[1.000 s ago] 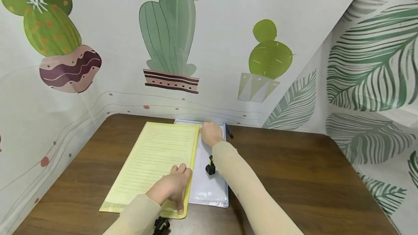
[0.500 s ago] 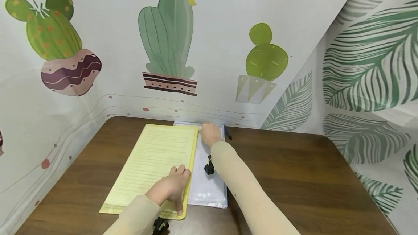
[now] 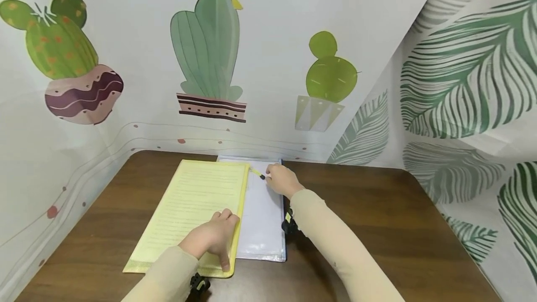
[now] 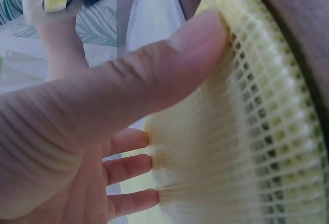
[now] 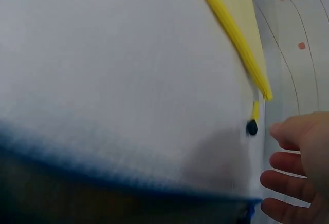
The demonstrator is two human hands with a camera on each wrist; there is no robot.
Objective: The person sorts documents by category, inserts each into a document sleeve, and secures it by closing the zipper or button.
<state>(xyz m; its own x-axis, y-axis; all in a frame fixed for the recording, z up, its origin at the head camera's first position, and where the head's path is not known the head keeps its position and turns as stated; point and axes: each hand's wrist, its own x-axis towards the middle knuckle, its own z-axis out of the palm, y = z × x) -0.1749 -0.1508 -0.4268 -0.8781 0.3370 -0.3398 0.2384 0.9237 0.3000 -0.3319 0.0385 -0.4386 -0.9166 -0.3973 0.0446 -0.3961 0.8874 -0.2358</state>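
Observation:
A yellow mesh zip pouch with printed paper inside lies flat, its right part overlapping a blue-edged clear zip pouch. My left hand presses on the yellow pouch near its lower right corner. In the left wrist view the thumb touches the mesh by the corner, and the fingertips push into its surface. At the yellow pouch's top right corner, a yellow zipper pull with a black end lies over the blue-edged pouch. My right hand hovers just right of this pull, fingers loosely bent, holding nothing.
Both pouches lie on a brown wooden table. A white cloth printed with cacti hangs behind the table's far edge. Leaf-printed cloth hangs at the right.
My right hand has moved away from the yellow pouch's top right corner, to the right, and its fingers have loosened. The zipper pull now shows. The left hand keeps its place on the pouch.

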